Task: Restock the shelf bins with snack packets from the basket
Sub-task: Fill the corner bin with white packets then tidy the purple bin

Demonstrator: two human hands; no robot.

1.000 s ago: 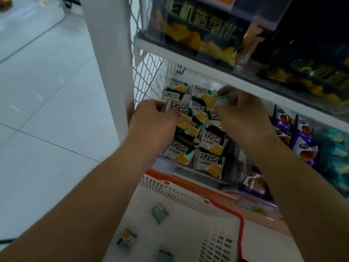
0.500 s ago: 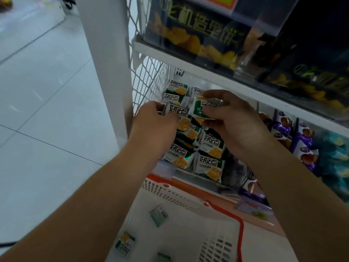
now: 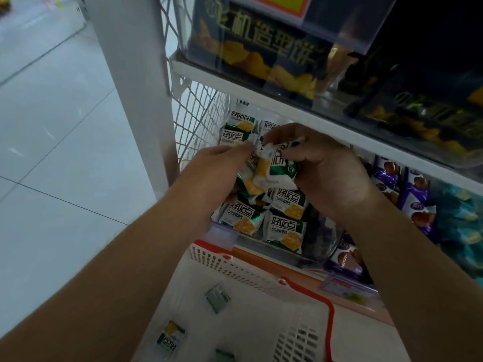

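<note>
Hands meet over the clear shelf bin [image 3: 324, 246] on the middle shelf. The right hand [image 3: 321, 168] has its fingers curled round a crumpled green-and-white snack packet [image 3: 274, 168], holding it just above the packets already lying in the bin. The left hand [image 3: 217, 173] comes in from the near left and pinches the packet's left edge with its fingertips, so both hands hold the same packet between them. Under them, more green packets [image 3: 285, 228] lie stacked in rows inside the bin, printed faces up, and a few more stand at the far end against the wire mesh side panel [image 3: 196, 111]. Near the person, below the shelf edge, sits the white basket [image 3: 235, 259] with its red handle [image 3: 324, 304]; three small packets lie on its floor, one green-and-yellow packet [image 3: 170, 335] at the near left. To the right of the bin, purple packets [image 3: 415, 197] fill the next section. On the shelf above, a clear box holds dark bags with yellow print [image 3: 264, 56]. Pale floor tiles [image 3: 57, 126] spread out to the left.
</note>
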